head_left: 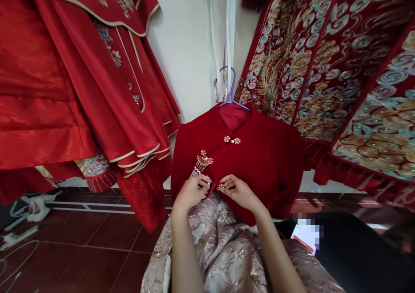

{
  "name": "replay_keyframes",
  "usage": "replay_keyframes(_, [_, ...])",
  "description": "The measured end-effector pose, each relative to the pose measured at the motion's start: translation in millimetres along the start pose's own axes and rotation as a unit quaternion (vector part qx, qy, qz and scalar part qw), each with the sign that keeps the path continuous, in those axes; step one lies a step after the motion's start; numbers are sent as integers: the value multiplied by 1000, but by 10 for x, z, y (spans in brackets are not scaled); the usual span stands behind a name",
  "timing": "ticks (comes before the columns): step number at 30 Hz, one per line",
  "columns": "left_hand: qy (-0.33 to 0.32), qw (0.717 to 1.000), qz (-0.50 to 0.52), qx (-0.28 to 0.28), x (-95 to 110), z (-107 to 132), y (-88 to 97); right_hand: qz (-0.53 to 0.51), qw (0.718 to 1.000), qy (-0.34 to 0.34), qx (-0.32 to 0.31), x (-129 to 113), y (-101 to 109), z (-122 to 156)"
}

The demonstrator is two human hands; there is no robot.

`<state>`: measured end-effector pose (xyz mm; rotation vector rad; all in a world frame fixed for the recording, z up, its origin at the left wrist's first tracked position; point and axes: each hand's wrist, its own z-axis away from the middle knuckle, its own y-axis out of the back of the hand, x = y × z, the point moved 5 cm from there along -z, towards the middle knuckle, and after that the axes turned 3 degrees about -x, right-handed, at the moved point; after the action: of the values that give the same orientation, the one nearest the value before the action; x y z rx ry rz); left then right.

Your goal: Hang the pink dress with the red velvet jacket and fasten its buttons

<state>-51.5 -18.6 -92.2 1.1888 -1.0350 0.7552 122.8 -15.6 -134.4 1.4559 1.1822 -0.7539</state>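
A dark red velvet jacket (256,163) hangs on a purple hanger (232,92), its lower front parted. A jewelled clasp (232,140) joins the front below the collar, and a beaded tassel brooch (203,161) sits lower on the left. My left hand (193,192) is closed in a pinch on the front edge just below the brooch. Opposite it, my right hand (238,192) pinches a small jewelled button (221,186) at the other front edge. A short gap separates the two hands. Fingers partly hide what each one grips.
Plain red garments (106,81) hang at the left, embroidered ones (311,77) at the right. A pinkish patterned fabric (230,258) spreads beneath my forearms. White shoes (37,208) and a cable (24,265) lie on the tiled floor (94,241). A white card (304,237) rests on something black.
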Motion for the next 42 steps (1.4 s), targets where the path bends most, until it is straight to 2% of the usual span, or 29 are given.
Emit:
replay_keyframes(4, [24, 999, 36, 5, -21, -9, 10, 4, 1000, -9, 0, 3, -1, -5])
replay_keyframes(9, [-18, 1000, -20, 9, 1, -57, 5, -27, 999, -26, -32, -52, 67, 52])
replay_keyframes(13, [5, 998, -53, 29, -29, -109, -25, -85, 995, -13, -49, -215, 111, 101])
replay_keyframes(16, [3, 997, -54, 54, -31, -135, -21, -78, 997, 9, 2, -309, 86, 86])
replay_keyframes(20, [-7, 998, -33, 58, -53, -150, -7, -29, 996, 22, 84, -312, -42, 40])
replay_keyframes(23, [-16, 997, -36, 72, -69, -151, 21, -20, 996, 26, 87, -262, -158, 11])
replay_keyframes(28, [-39, 995, -26, 84, -53, -141, 46, -10, 992, 60, 109, -196, -225, -5])
replay_keyframes(37, [2, 995, 51, 81, -201, -186, 33, 4, 990, 72, 125, -218, -223, 14])
replay_keyframes(42, [2, 997, 27, 75, -217, -197, 6, 27, 988, 71, 135, -181, -269, 2])
